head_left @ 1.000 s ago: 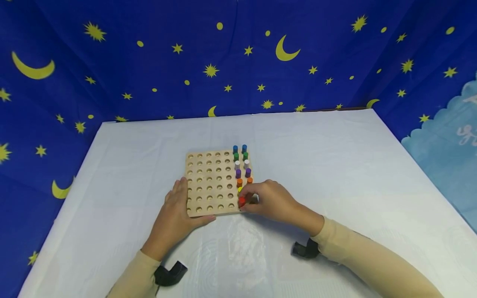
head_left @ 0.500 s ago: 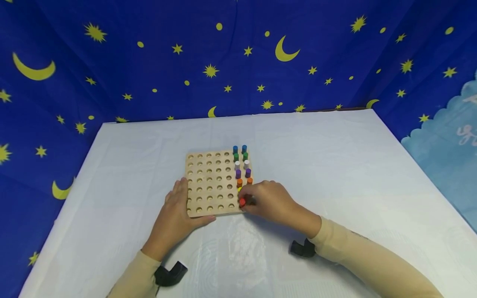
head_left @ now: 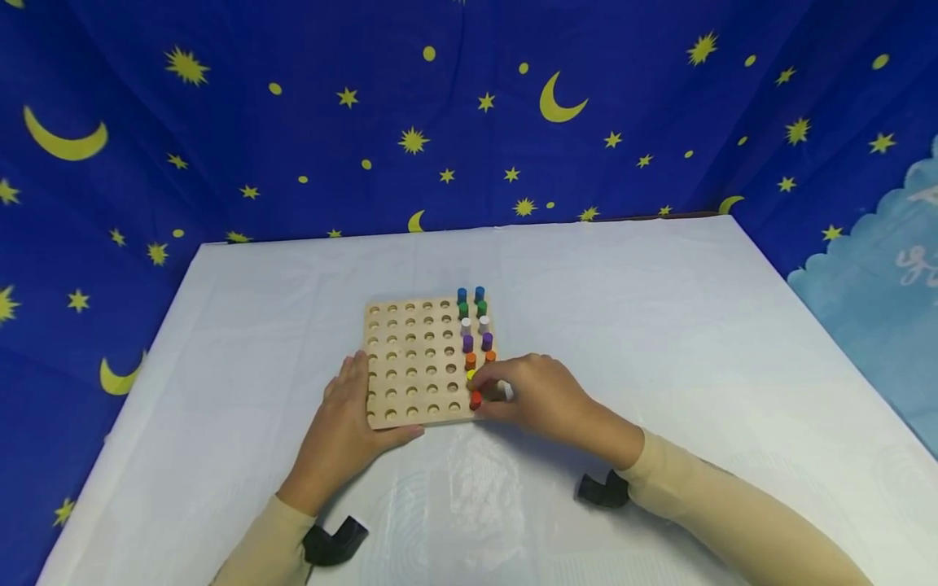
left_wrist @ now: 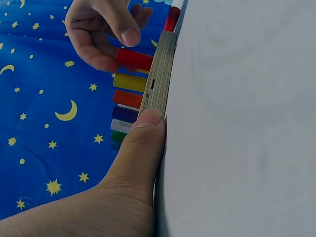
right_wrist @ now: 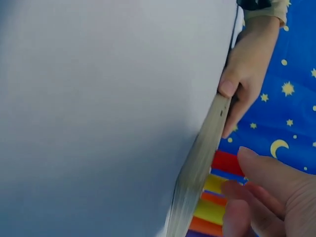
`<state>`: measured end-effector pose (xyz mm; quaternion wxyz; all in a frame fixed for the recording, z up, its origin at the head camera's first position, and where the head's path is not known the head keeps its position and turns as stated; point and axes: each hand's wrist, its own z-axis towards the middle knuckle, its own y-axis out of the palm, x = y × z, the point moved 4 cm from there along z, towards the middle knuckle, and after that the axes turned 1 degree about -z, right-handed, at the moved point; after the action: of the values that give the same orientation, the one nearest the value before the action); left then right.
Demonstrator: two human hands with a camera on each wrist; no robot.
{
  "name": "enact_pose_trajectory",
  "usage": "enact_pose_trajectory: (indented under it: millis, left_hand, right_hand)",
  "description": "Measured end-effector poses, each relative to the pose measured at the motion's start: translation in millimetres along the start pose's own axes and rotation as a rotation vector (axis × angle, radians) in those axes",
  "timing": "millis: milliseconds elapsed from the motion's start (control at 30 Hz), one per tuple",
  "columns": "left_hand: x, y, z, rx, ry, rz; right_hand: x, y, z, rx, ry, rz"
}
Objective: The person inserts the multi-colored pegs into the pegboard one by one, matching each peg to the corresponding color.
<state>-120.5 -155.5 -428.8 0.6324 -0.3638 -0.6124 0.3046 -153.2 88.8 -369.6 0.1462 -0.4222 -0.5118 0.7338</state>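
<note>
A square wooden pegboard (head_left: 410, 362) lies on the table, with coloured pegs standing along its right side. My left hand (head_left: 340, 415) rests at its front-left corner, fingers along the left edge and thumb along the front edge. At the front-right, my right hand (head_left: 538, 399) hovers around a red peg (head_left: 476, 400) that stands in the board. Its thumb and index finger are spread apart, near that peg and the yellow peg (head_left: 471, 379). In the left wrist view, another red piece (left_wrist: 172, 19) shows past the board's far end; the right hand hides this area in the head view.
Blue (head_left: 479, 295), green (head_left: 481, 309), white (head_left: 484, 325), purple (head_left: 487, 342) and orange (head_left: 490, 356) pegs stand in two columns behind the right hand. A white cloth (head_left: 659, 325) covers the table. A blue star-patterned curtain (head_left: 293, 122) hangs behind it.
Half a second ago the right thumb and index finger were closed at the red peg; they are now spread, and the peg sits slightly lower. The left hand has stayed in place.
</note>
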Motion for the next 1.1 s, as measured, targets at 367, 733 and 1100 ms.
enact_pose_trajectory:
  millis: [367,733,1100]
  left_hand:
    - [-0.4,1.7,0.2,0.002,0.004,0.0]
    - [-1.1,1.2,0.4,-0.012,-0.006,-0.001]
    - [-0.7,1.2,0.6,-0.012,-0.001,-0.003]
  right_hand:
    - [31,-28,-23.5,0.002,0.11,0.184]
    - [88,-37,-39.1,-0.185,0.139,0.313]
    - [101,-32,-39.3,-0.262,0.108,0.261]
